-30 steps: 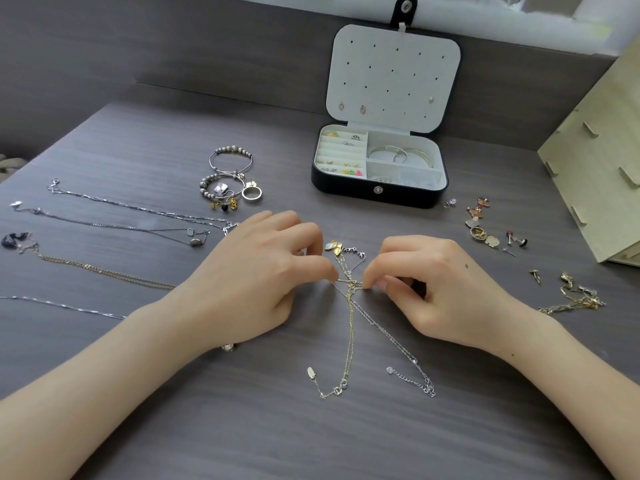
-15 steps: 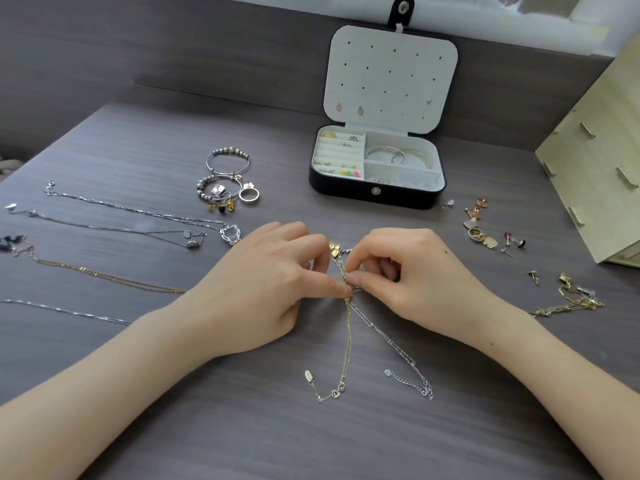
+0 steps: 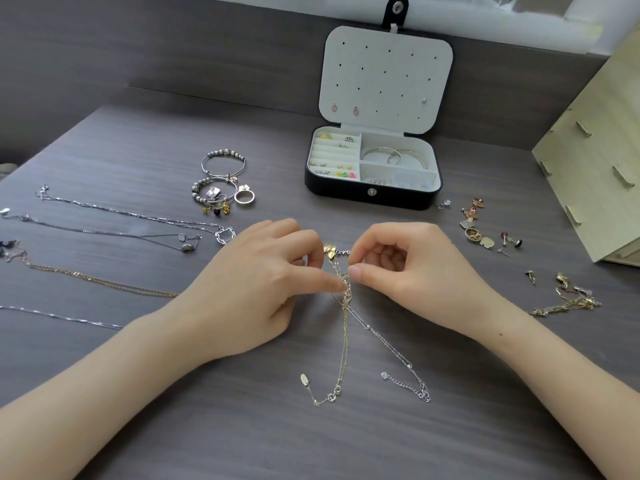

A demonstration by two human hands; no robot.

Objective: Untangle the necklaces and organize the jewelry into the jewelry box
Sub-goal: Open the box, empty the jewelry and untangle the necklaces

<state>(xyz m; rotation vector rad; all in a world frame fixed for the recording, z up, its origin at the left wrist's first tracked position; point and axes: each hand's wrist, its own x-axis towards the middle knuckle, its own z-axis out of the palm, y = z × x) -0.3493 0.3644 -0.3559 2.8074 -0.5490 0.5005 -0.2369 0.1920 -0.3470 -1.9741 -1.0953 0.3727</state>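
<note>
Left hand (image 3: 256, 285): fingers curled, thumb and forefinger pinching the knot of the tangled necklaces (image 3: 346, 308).
Right hand (image 3: 415, 271): curled, pinching the same knot opposite.
Chain tails: spread on the table (image 3: 242, 427).
Jewelry box (image 3: 372, 199): open, behind both hands.

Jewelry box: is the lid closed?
No, the jewelry box has its lid standing up, showing rings and bangles inside.

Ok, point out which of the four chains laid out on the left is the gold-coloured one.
The gold chain, third counting from the far side; the other three are silver.
</note>
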